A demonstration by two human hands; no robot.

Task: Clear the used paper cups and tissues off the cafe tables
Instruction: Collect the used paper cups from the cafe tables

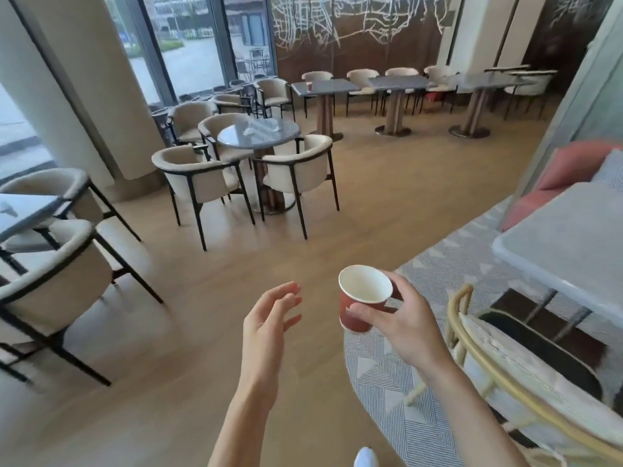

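My right hand (pixel 403 316) grips a red paper cup (pixel 360 303) with a white inside, held tilted over the floor; the cup looks empty. My left hand (pixel 269 318) hovers open beside it, fingers relaxed, holding nothing. Ahead, a round grey table (pixel 232 138) carries two crumpled white tissues (pixel 251 130). Another red paper cup (pixel 308 86) stands on a rectangular table (pixel 333 85) at the back. On the table at the far left (pixel 23 210) lies something pale like a tissue (pixel 9 208).
Beige armchairs with black frames (pixel 199 173) ring the round table and stand at the left. A grey table (pixel 573 237), a rattan chair (pixel 505 365) and a patterned rug (pixel 381 375) are at my right. Wooden floor stretches ahead to the back row of tables.
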